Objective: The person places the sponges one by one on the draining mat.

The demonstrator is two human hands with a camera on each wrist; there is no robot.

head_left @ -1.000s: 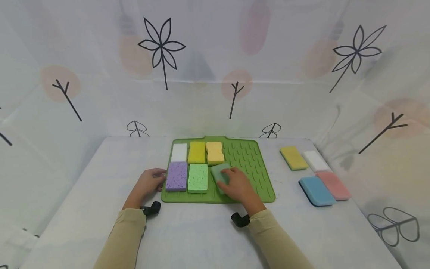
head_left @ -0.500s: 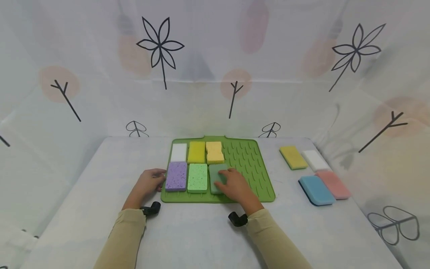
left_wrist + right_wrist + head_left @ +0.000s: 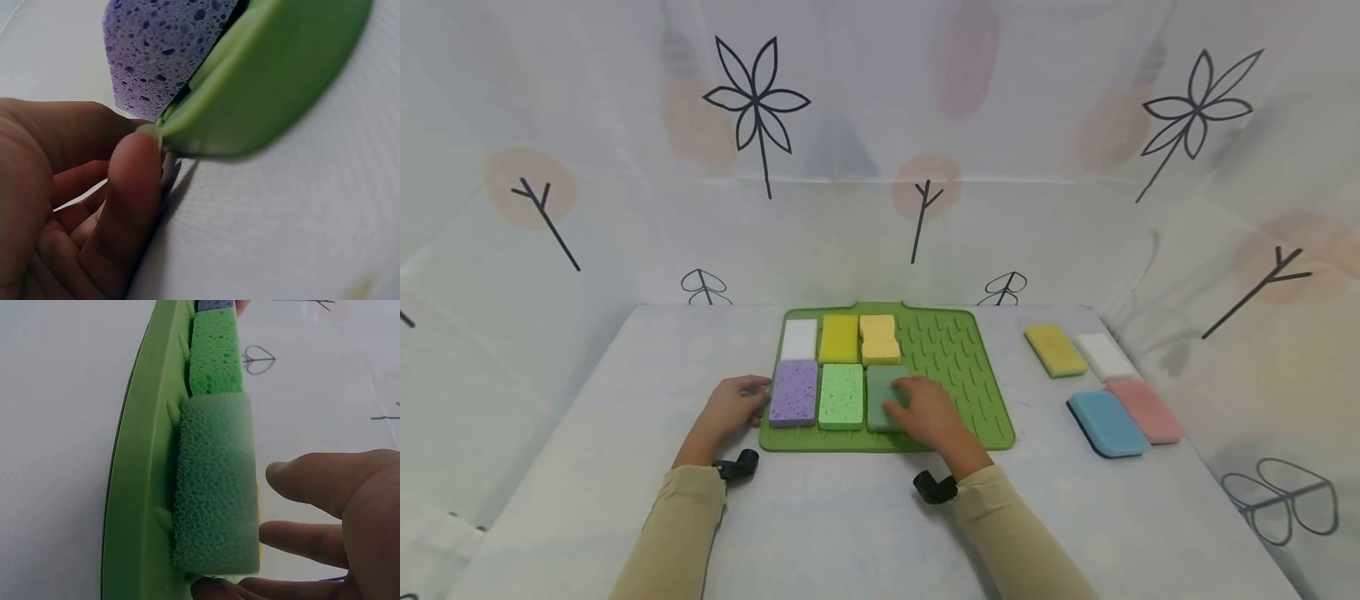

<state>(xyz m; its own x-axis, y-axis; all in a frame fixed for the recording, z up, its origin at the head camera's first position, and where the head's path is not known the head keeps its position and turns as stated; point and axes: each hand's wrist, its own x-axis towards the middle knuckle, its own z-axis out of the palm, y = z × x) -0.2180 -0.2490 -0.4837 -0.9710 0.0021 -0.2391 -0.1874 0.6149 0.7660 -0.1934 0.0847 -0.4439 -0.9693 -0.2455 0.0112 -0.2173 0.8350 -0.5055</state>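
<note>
A green silicone mat [image 3: 957, 442] lies on the table with two rows of sponges. The left hand [image 3: 734, 410] pinches the mat's left edge between thumb and forefinger, beside the speckled purple sponge [image 3: 164, 53]. The right hand [image 3: 931, 414] is at a dark green sponge [image 3: 215, 487], which lies flat at the right end of the front row. In the right wrist view its thumb is clear of the sponge, while other fingers touch the sponge's top and end. A speckled light green sponge [image 3: 841, 397] sits between the purple and dark green ones.
The back row holds a white sponge [image 3: 800, 339], a yellow sponge [image 3: 839, 339] and a notched light-orange sponge [image 3: 880, 340]. Right of the mat lie another yellow sponge [image 3: 1056, 351], a white one [image 3: 1105, 357], a pink one [image 3: 1146, 411] and a blue one [image 3: 1107, 423].
The dark green sponge, tilted in the right hand a second ago, turned and settled flat beside the light green one. The left hand stayed in place.
</note>
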